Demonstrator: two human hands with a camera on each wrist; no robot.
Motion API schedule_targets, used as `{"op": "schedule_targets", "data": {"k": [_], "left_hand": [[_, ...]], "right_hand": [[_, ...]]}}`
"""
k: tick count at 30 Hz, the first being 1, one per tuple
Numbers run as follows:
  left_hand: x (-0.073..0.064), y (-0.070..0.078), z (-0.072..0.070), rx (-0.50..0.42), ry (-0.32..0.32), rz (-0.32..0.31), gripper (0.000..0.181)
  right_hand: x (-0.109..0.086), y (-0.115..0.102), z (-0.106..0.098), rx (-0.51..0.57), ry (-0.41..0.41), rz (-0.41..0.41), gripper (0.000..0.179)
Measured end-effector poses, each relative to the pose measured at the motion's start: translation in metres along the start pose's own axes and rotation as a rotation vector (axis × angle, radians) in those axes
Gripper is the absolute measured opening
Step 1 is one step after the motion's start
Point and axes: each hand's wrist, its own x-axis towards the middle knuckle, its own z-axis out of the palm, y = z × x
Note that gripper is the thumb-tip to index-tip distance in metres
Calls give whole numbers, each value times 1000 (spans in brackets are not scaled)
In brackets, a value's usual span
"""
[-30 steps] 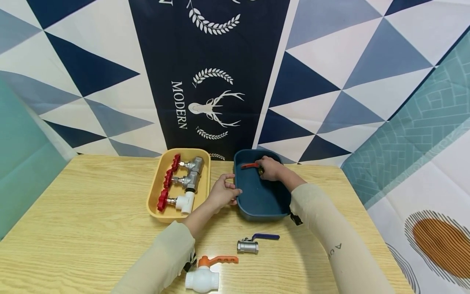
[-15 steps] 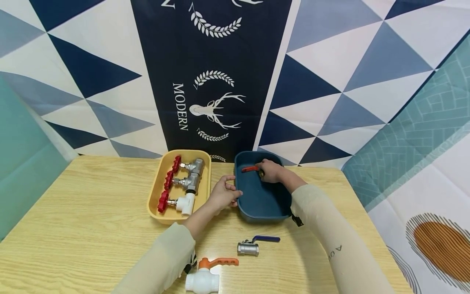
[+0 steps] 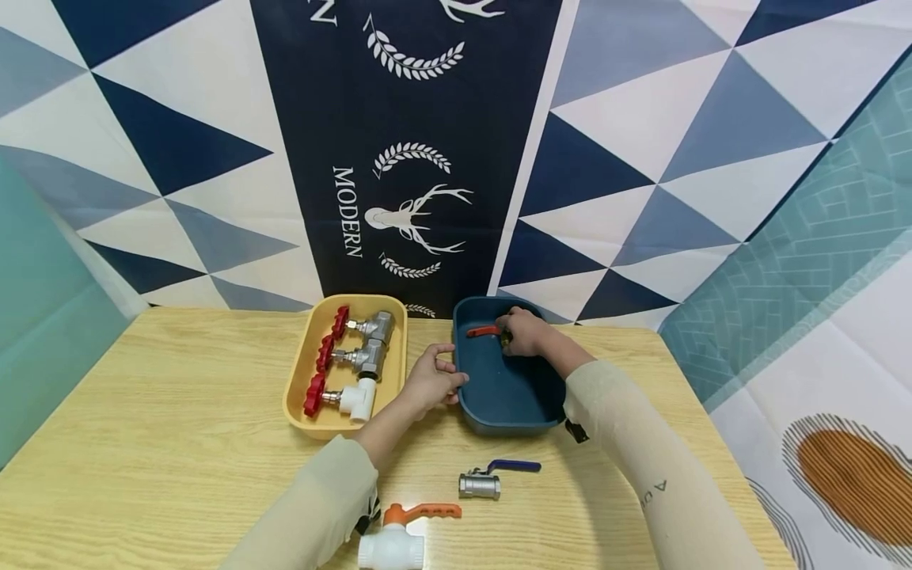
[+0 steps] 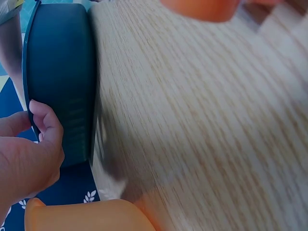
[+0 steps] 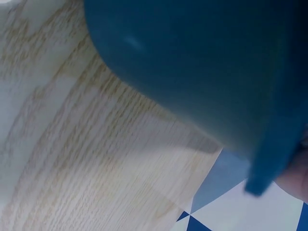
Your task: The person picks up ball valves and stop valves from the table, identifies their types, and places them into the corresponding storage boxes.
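My right hand (image 3: 523, 332) reaches into the dark blue bin (image 3: 509, 396) near its back wall. It holds a ball valve with a red lever (image 3: 483, 331); a bit of brass body shows beneath the fingers, and the rest is covered. At the bin's left side, my left hand (image 3: 431, 381) pinches the rim, with finger and thumb on either side of the wall in the left wrist view. Nearer to me on the table lie a metal ball valve with a blue lever (image 3: 480, 484) and a white plastic ball valve with an orange handle (image 3: 392, 548).
Left of the blue bin stands a yellow bin (image 3: 299, 404) with several red-wheeled valves in it, two metal ones (image 3: 370, 356) and a white one (image 3: 359, 400) among them. A patterned cloth (image 3: 413, 261) hangs right behind the wooden table (image 3: 178, 443).
The head view has shifted slightly, so the scene sits a little lower. Both hands, the bins and the valves keep practically the same places.
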Motion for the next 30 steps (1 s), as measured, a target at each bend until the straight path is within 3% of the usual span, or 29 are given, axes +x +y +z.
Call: {"op": "schedule_targets", "data": {"k": [7,19,30], "left_hand": [[0,-1,1,2,-4,-2,58],[-6,1,1,13,17,30,53],[-4,-1,3,23,23,7,56]], "right_hand": [[-9,0,-3,41,44,9,52],[-27,-1,-9,107,212,-47,43],[-45,-7,-15,301,248,7,43]]}}
